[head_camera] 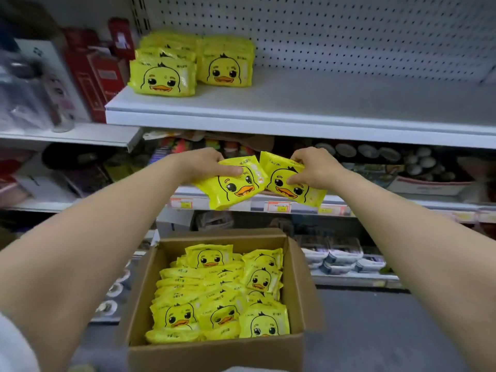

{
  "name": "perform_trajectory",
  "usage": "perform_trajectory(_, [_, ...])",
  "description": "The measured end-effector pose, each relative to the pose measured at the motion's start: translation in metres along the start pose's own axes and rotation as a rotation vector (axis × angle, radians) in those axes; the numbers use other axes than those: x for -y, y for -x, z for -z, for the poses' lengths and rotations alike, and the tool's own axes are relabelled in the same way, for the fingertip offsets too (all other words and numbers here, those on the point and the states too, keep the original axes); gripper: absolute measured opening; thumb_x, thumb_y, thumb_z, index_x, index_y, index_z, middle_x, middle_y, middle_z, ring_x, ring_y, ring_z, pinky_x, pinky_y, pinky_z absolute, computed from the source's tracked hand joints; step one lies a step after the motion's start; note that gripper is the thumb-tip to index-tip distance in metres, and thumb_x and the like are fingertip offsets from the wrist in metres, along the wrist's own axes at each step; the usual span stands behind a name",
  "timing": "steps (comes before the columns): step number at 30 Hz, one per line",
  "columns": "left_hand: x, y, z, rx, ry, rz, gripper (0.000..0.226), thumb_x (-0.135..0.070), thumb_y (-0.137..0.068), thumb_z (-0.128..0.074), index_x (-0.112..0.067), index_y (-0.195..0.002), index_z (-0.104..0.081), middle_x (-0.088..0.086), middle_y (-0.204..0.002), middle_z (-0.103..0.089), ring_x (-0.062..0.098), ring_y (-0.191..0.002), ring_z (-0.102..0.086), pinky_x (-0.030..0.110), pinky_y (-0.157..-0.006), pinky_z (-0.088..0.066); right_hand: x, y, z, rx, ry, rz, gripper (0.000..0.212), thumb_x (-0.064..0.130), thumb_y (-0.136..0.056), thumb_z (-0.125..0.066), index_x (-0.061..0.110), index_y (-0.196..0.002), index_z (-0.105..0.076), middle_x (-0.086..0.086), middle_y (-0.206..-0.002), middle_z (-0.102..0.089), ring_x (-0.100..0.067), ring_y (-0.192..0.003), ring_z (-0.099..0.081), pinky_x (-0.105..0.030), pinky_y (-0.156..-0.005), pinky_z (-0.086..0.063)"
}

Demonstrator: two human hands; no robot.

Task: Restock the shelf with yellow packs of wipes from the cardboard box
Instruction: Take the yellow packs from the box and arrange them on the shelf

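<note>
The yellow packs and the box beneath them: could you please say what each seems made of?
yellow packs: probably thin glossy plastic film, given the shiny highlights and crinkled sealed edges. box: brown cardboard, matte, with folded flaps; the wall's inner structure is not visible.

arms reach forward, seemingly straight — left hand [200,164] pinches left pack [233,189], right hand [316,167] right pack [291,187].
</note>
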State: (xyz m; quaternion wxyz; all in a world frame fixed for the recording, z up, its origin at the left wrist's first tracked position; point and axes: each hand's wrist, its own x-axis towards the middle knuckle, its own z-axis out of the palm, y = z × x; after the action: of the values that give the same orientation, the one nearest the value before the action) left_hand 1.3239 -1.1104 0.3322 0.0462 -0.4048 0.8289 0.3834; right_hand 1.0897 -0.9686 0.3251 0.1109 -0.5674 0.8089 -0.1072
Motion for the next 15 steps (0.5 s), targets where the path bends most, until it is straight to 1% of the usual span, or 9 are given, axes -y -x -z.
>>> perform_trajectory(3, [-0.016, 0.005, 0.017, 0.147, 0.151, 0.061, 0.044, -0.037, -0.078, -0.079, -0.009, -0.11, -0.065, 0.006, -0.092, -0.076, 0.02, -0.077, -0.073, 0.03, -0.068, -0.056, 0.001, 0.0, 0.019, -0.028, -0.016, 0.008, 0.039, 0.039, -0.074, -0.083, 0.021, -0.104, -0.067, 0.002, -0.097, -0.066, -0.021, -0.09, -0.06, -0.037, -0.076, -0.051])
perform_trajectory(4, [-0.02, 0.006, 0.022, 0.161, 0.186, 0.064, 0.044, -0.028, -0.078, -0.08, -0.007, -0.113, -0.064, 0.008, -0.092, -0.076, 0.022, -0.076, -0.073, 0.031, -0.067, -0.057, 0.001, -0.001, 0.026, -0.042, -0.018, 0.014, 0.041, 0.039, -0.073, -0.083, 0.021, -0.106, -0.067, 0.002, -0.099, -0.066, -0.021, -0.092, -0.059, -0.037, -0.077, -0.051])
perform_trajectory(6, [-0.029, 0.005, 0.034, 0.117, 0.135, 0.052, 0.044, -0.021, -0.074, -0.083, -0.007, -0.112, -0.065, 0.01, -0.092, -0.076, 0.023, -0.074, -0.074, 0.033, -0.066, -0.058, 0.001, -0.003, 0.037, -0.064, -0.023, 0.034, 0.045, 0.039, -0.073, -0.083, 0.021, -0.111, -0.067, 0.003, -0.105, -0.065, -0.02, -0.095, -0.057, -0.035, -0.078, -0.048])
perform_trajectory(8, [-0.037, 0.002, 0.05, 0.033, -0.007, 0.038, 0.044, -0.023, -0.072, -0.086, -0.009, -0.109, -0.067, 0.009, -0.094, -0.075, 0.023, -0.074, -0.073, 0.034, -0.066, -0.059, 0.003, -0.006, 0.049, -0.088, -0.033, 0.061, 0.045, 0.038, -0.074, -0.084, 0.022, -0.112, -0.067, 0.004, -0.108, -0.065, -0.021, -0.099, -0.057, -0.033, -0.08, -0.047])
perform_trajectory(9, [-0.041, 0.0, 0.059, -0.009, -0.102, 0.025, 0.048, -0.026, -0.07, -0.087, -0.01, -0.11, -0.067, 0.007, -0.099, -0.074, 0.023, -0.079, -0.073, 0.034, -0.071, -0.059, 0.005, -0.006, 0.055, -0.115, -0.029, 0.072, 0.046, 0.038, -0.074, -0.084, 0.023, -0.114, -0.068, 0.003, -0.11, -0.066, -0.023, -0.103, -0.058, -0.034, -0.083, -0.048])
perform_trajectory(11, [-0.05, -0.004, 0.077, -0.094, -0.281, 0.012, 0.059, -0.034, -0.066, -0.088, -0.012, -0.116, -0.066, 0.004, -0.112, -0.069, 0.025, -0.097, -0.067, 0.036, -0.086, -0.054, 0.009, -0.008, 0.067, -0.187, 0.012, 0.087, 0.052, 0.038, -0.074, -0.085, 0.024, -0.121, -0.067, -0.001, -0.119, -0.068, -0.027, -0.111, -0.059, -0.038, -0.091, -0.049])
perform_trajectory(12, [-0.055, -0.006, 0.085, -0.129, -0.352, 0.005, 0.057, -0.037, -0.065, -0.088, -0.014, -0.113, -0.066, 0.003, -0.114, -0.068, 0.025, -0.1, -0.064, 0.035, -0.089, -0.051, 0.01, -0.009, 0.073, -0.219, 0.037, 0.092, 0.053, 0.038, -0.075, -0.084, 0.024, -0.123, -0.067, -0.002, -0.12, -0.068, -0.028, -0.113, -0.059, -0.038, -0.091, -0.049])
perform_trajectory(14, [-0.066, -0.009, 0.099, -0.189, -0.471, -0.015, 0.046, -0.037, -0.067, -0.087, -0.016, -0.103, -0.068, 0.004, -0.109, -0.068, 0.024, -0.096, -0.06, 0.032, -0.082, -0.047, 0.012, -0.012, 0.084, -0.261, 0.082, 0.109, 0.048, 0.038, -0.075, -0.084, 0.026, -0.119, -0.068, -0.002, -0.113, -0.07, -0.029, -0.108, -0.06, -0.036, -0.083, -0.049])
perform_trajectory(15, [-0.071, -0.011, 0.105, -0.221, -0.517, -0.024, 0.047, -0.037, -0.068, -0.087, -0.016, -0.106, -0.068, 0.005, -0.109, -0.068, 0.025, -0.097, -0.059, 0.031, -0.08, -0.045, 0.013, -0.014, 0.089, -0.277, 0.107, 0.115, 0.044, 0.038, -0.076, -0.083, 0.027, -0.115, -0.069, -0.001, -0.109, -0.07, -0.029, -0.105, -0.061, -0.035, -0.079, -0.048])
